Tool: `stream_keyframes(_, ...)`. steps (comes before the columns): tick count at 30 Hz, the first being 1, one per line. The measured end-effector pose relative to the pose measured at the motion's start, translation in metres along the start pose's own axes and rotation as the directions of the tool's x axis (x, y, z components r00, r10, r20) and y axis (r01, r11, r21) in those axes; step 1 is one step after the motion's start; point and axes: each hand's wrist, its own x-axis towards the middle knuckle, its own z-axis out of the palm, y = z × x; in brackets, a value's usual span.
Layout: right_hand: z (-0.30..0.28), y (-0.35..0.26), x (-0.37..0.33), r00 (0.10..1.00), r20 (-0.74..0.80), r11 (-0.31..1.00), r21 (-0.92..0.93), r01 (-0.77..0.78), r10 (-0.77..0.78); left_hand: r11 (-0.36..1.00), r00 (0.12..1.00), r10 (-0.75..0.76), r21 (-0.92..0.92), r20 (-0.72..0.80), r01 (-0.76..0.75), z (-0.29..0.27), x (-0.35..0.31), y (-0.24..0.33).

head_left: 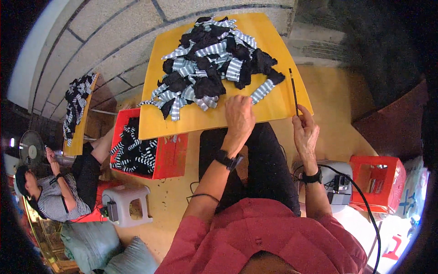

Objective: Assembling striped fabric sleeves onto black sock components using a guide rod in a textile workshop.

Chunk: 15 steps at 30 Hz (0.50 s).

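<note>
A heap of black and grey-white striped knit pieces that look like socks (205, 68) covers much of the yellow tabletop (155, 118). My left hand (240, 118) is closed at the table's near edge, below the heap; whatever its curled fingers hold is hidden. Just right of those fingers, one striped piece with a black end (263, 90) lies slanting, apart from most of the heap. At the right edge of the table, my right hand (306, 132) pinches the lower end of a thin dark stick (293, 89), which points away from me over the tabletop.
Left of the table stands a red crate (171, 157) full of black and striped knit pieces. A person (64, 192) sits further left by another heaped yellow table (81, 114). A grey-white stool (132, 203), a red crate (378, 182) and a hanging black cable (365, 203) are nearby.
</note>
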Motion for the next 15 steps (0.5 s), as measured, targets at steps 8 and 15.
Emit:
stream_keyframes(8,0.020,-0.013,0.029,0.964,0.077,0.928,-0.263,0.266,-0.255,0.199,0.779,-0.515,-0.834,0.357,0.514,-0.090,-0.058,0.004)
stream_keyframes(15,0.052,-0.026,0.032,0.896,0.180,0.812,-0.378,0.445,-0.407,0.063,0.728,-0.606,-0.893,0.322,0.446,-0.154,-0.092,0.012)
